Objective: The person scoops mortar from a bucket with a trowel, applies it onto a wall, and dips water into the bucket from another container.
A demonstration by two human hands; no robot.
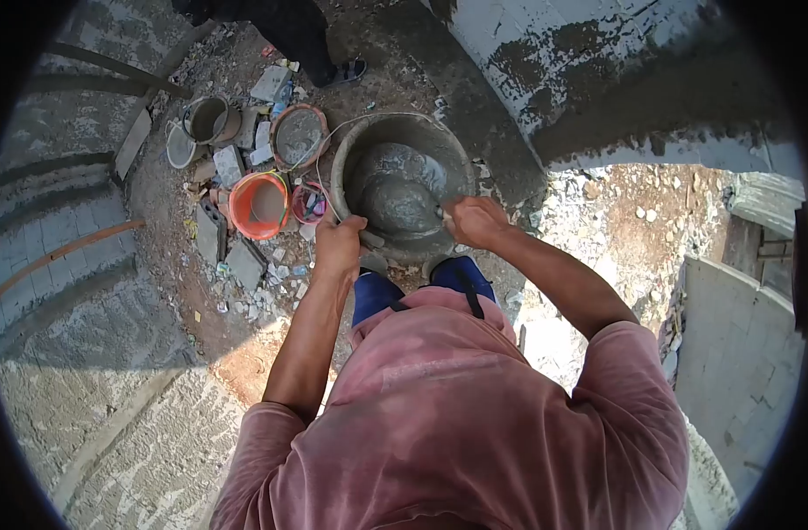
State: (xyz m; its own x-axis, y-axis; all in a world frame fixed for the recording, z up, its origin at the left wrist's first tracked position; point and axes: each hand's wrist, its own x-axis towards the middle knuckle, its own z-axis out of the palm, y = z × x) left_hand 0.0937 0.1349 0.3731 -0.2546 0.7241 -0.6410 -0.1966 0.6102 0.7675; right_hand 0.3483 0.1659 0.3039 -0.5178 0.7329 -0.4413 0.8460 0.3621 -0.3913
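Note:
A large round grey tub (341, 168) stands just in front of my feet, with wet grey mortar (404, 201) heaped inside. My left hand (338, 245) is closed at the near left rim of the tub, thumb over the edge. On the opposite side, my right hand (476, 221) makes a fist at the inner right wall. A short dark end of a tool handle (440, 212) pokes out of that fist toward the mortar. Whatever the handle ends in is hidden.
Left of the tub are an orange bucket (236, 210), a small pink pail (300, 201) with items inside, a reddish bucket (321, 122) of grey mix and a grey bucket (231, 125). Broken blocks (245, 265) litter the ground. Another person's leg (311, 53) is beyond. A thin cord (331, 140) crosses the rim.

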